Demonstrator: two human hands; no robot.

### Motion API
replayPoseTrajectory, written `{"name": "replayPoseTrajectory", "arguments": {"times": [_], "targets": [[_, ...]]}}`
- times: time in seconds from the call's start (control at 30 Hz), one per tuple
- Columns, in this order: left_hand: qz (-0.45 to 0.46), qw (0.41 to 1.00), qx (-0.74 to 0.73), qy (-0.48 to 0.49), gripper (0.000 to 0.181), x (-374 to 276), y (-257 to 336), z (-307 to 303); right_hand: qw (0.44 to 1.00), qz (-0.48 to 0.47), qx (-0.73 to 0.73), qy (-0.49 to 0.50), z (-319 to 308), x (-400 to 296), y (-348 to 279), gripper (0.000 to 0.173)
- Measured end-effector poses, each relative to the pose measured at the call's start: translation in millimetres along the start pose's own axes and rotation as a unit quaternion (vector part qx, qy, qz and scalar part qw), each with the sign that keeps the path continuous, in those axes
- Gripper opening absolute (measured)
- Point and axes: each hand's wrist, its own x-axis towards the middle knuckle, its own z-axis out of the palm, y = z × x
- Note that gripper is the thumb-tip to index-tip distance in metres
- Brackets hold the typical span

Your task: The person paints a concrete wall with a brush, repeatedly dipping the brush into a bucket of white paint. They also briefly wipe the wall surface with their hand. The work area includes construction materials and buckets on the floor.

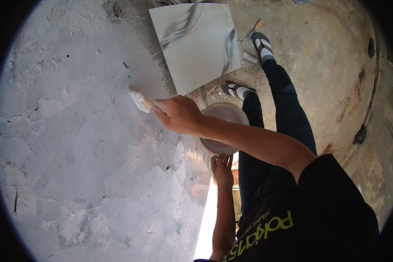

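Note:
My right hand (180, 114) grips a wide paintbrush (140, 101) whose bristle end is coated in white. The brush end is at the face of a rough, patchy plastered wall (85, 131); whether it touches is hard to tell. Below my right forearm is a round bucket (221, 145) with pale, greyish liquid inside, partly hidden by that forearm. My left hand (222, 170) has its fingers at the near rim of the bucket and holds it close to the wall.
A large square tile (199, 49) with grey marbling lies by the wall's foot. A wood-handled scraper (255, 28) and a small white piece (250, 57) lie near my sandalled feet (263, 46) on the stained concrete floor (324, 75). Bright light shows past the wall's edge.

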Motion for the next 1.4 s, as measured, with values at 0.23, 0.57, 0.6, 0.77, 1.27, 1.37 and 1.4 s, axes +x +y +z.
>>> {"name": "replayPoseTrajectory", "arguments": {"times": [0.23,0.57,0.6,0.77,1.27,1.37,1.4], "targets": [[-0.012,1.0,-0.014,0.002,0.022,-1.9,21.9,19.7,0.994,0.099,-0.014,0.054,-38.8,68.0,53.2,0.025],[-0.043,0.994,-0.098,0.024,0.014,-9.3,43.3,56.5,0.995,0.091,0.025,0.034,-66.3,135.3,8.0,0.028],[-0.036,0.994,-0.098,0.014,0.013,-6.8,41.9,59.9,0.992,0.099,0.001,0.075,-70.3,149.4,9.3,0.028],[-0.059,0.993,-0.101,0.012,0.013,-5.7,56.2,92.5,0.993,0.06,-0.093,0.045,-51.6,192.5,16.4,0.03],[-0.048,0.992,-0.116,0.018,0.014,-7.4,70.5,135.7,1.0,-0.005,-0.008,-0.012,-110.3,190.8,-0.3,0.028],[-0.031,0.99,-0.137,0.006,0.015,-9.1,85.2,158.9,0.998,0.038,0.017,-0.048,-165.5,151.7,9.4,0.031],[-0.031,0.991,-0.13,0.011,0.015,-7.1,85.6,160.4,0.995,0.066,0.043,-0.065,-186.0,137.8,11.1,0.033]]}}
